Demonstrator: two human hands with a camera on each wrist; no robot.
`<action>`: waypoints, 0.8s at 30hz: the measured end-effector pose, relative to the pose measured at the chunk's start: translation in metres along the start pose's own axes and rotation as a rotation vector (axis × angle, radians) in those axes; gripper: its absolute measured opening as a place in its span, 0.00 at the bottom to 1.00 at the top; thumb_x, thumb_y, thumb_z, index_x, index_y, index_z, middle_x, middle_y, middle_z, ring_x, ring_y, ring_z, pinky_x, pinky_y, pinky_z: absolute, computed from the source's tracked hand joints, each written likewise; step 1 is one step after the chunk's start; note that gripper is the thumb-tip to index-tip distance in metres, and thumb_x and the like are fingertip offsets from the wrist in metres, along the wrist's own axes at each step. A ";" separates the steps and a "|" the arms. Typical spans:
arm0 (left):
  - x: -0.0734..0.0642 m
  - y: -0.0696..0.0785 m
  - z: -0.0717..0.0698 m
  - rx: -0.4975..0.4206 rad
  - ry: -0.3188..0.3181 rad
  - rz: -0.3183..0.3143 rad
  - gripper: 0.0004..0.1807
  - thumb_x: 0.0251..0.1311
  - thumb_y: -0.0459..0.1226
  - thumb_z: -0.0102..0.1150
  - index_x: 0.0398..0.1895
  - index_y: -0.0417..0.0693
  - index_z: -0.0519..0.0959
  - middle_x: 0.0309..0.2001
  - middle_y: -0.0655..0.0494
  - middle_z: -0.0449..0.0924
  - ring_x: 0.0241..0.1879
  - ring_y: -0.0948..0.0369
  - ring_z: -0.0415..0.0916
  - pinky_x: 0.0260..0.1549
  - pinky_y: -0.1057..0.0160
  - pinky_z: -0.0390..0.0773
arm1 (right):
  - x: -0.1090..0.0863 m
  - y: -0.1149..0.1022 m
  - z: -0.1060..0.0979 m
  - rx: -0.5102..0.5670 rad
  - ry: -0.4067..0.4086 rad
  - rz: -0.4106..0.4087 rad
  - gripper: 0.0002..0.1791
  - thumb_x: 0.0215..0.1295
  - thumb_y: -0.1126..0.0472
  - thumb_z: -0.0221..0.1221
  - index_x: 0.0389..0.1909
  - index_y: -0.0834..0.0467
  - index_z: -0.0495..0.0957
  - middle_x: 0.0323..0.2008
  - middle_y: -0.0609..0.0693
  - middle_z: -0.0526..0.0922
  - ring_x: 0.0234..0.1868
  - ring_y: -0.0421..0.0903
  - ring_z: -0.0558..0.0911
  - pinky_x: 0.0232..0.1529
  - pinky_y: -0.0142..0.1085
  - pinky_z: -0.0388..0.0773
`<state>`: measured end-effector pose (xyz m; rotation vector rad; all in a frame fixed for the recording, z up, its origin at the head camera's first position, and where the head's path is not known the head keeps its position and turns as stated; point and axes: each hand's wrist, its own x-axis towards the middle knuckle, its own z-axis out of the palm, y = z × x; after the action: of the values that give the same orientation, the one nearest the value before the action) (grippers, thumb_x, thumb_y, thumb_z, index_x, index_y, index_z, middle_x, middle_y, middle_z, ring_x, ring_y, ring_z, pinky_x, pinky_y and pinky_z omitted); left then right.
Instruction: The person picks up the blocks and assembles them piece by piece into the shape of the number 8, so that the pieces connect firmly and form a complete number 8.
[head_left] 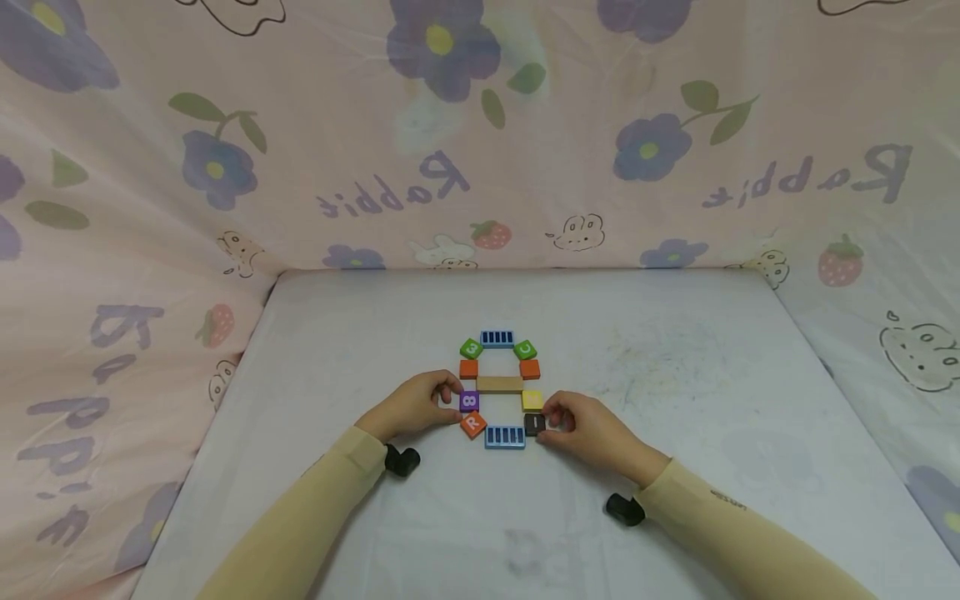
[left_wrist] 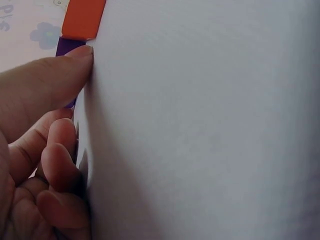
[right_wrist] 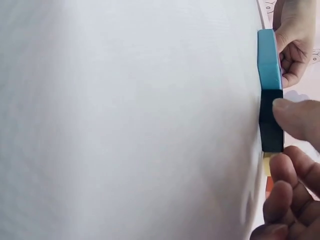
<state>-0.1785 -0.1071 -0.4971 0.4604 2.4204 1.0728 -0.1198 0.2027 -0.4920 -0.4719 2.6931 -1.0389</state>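
Observation:
In the head view, my left hand (head_left: 416,404) pinches a purple number tile (head_left: 469,402) marked 8, thumb at its near corner and forefinger at its far one. An orange letter tile (head_left: 473,425) marked R lies against the near side. My right hand (head_left: 592,429) holds a black tile (head_left: 535,425) between thumb and forefinger. The right wrist view has the thumb (right_wrist: 295,117) on the black tile's side, beside a blue block (right_wrist: 269,60). A yellow tile (head_left: 532,401) adjoins the black one on the far side.
The tiles form a closed figure on the white table (head_left: 337,333). A wooden bar (head_left: 499,384) crosses its middle. Blue striped blocks (head_left: 497,338) cap both ends, with green tiles (head_left: 471,348) and orange tiles (head_left: 529,369) farther back. Patterned cloth walls (head_left: 525,183) surround the table.

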 end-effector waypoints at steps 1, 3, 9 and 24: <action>0.000 0.000 0.000 0.004 0.001 0.000 0.19 0.51 0.43 0.73 0.45 0.58 0.76 0.35 0.56 0.73 0.34 0.58 0.68 0.32 0.59 0.69 | 0.000 0.000 0.000 -0.004 0.000 0.001 0.15 0.54 0.54 0.71 0.39 0.50 0.77 0.29 0.40 0.76 0.29 0.41 0.72 0.32 0.33 0.71; 0.001 -0.001 0.001 0.008 0.003 -0.001 0.19 0.51 0.44 0.73 0.44 0.58 0.76 0.35 0.56 0.73 0.34 0.58 0.68 0.32 0.59 0.69 | 0.000 -0.001 0.000 -0.014 0.002 0.001 0.14 0.54 0.54 0.71 0.38 0.50 0.77 0.29 0.39 0.76 0.29 0.40 0.72 0.32 0.33 0.71; 0.002 -0.002 0.001 0.008 0.006 -0.003 0.19 0.51 0.44 0.73 0.45 0.58 0.76 0.35 0.56 0.73 0.34 0.59 0.68 0.32 0.59 0.69 | 0.000 -0.002 0.001 -0.015 0.011 0.008 0.15 0.54 0.53 0.71 0.37 0.51 0.76 0.28 0.40 0.76 0.28 0.40 0.72 0.31 0.34 0.71; 0.001 -0.002 0.001 0.007 0.005 0.001 0.19 0.51 0.44 0.73 0.45 0.59 0.76 0.35 0.56 0.73 0.34 0.58 0.68 0.32 0.59 0.69 | 0.002 -0.004 0.003 0.003 0.019 0.038 0.15 0.55 0.52 0.71 0.37 0.50 0.76 0.28 0.40 0.75 0.28 0.41 0.72 0.32 0.33 0.71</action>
<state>-0.1791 -0.1073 -0.4993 0.4617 2.4290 1.0668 -0.1196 0.1977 -0.4917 -0.4100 2.7057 -1.0423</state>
